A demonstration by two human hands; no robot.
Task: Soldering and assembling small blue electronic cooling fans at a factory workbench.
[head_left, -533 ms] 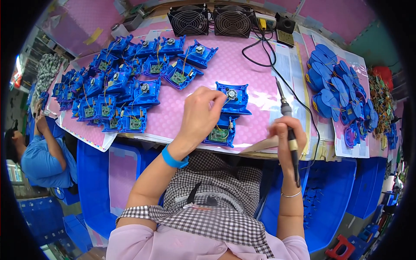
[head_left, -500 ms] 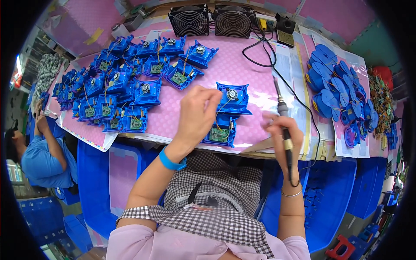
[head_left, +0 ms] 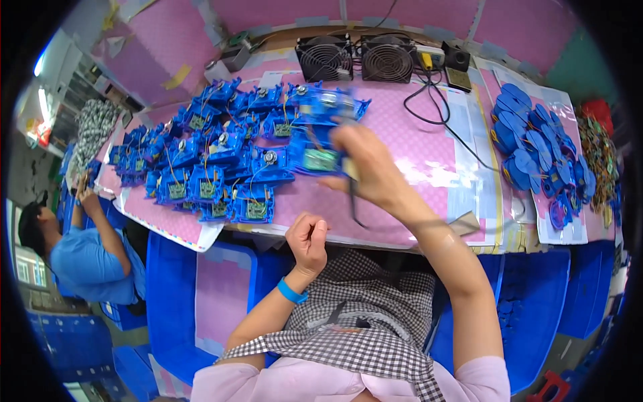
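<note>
My right hand (head_left: 372,164) reaches across the table to the left, its fingers on a blue plastic housing (head_left: 305,144). This housing is smeared by motion; a green circuit board (head_left: 320,159) shows in its lower part. A soldering iron (head_left: 353,191) is still in the same hand, mostly hidden by it, with its dark rear end pointing down. My left hand (head_left: 308,242), below a blue wristband (head_left: 293,290), is held in a fist near the table's front edge; whatever its fingers may hold is hidden. Many similar opened housings (head_left: 207,189), with boards, wires and round metal parts, crowd the left side.
Two black fans (head_left: 387,59) stand at the back, beside a soldering iron stand (head_left: 458,67). A black cable (head_left: 435,120) loops over the table. Blue discs and housings (head_left: 529,144) are piled at right. Blue bins (head_left: 167,295) stand below the edge. Another person (head_left: 94,258) sits at left.
The blue housing has moved left from in front of me to the group, with my right hand on it. My left hand has drawn back toward me. The view has shifted.
</note>
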